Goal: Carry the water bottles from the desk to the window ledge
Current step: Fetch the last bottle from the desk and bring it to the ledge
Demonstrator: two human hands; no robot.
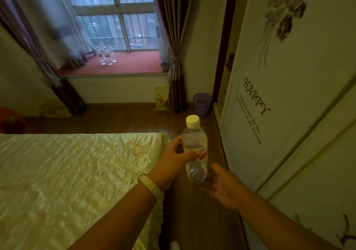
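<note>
Bed [67, 172] at left. Four or so clear bottles [105, 55] stand clustered on red window ledge [134, 62]; exact count blurred. Left hand [169, 163] grip wraps mid-body of one upright water bottle [194, 149], white cap, partly filled. Right hand [223, 188] spread loose just beside its base. Purple bin [202, 103] on floor, contents unseen.

Heads up, the bottles on the window ledge [106, 56] are too small and blurry for you to count properly, and their labels are mush. Your left hand [171, 163] covers the middle of the held bottle's [194, 149] label. The small print under HAPPY on the wardrobe door [279, 95] isn't readable. The bed [77, 172] runs off the left and bottom edges, and something red [9, 120] is cut off at the left.
</note>
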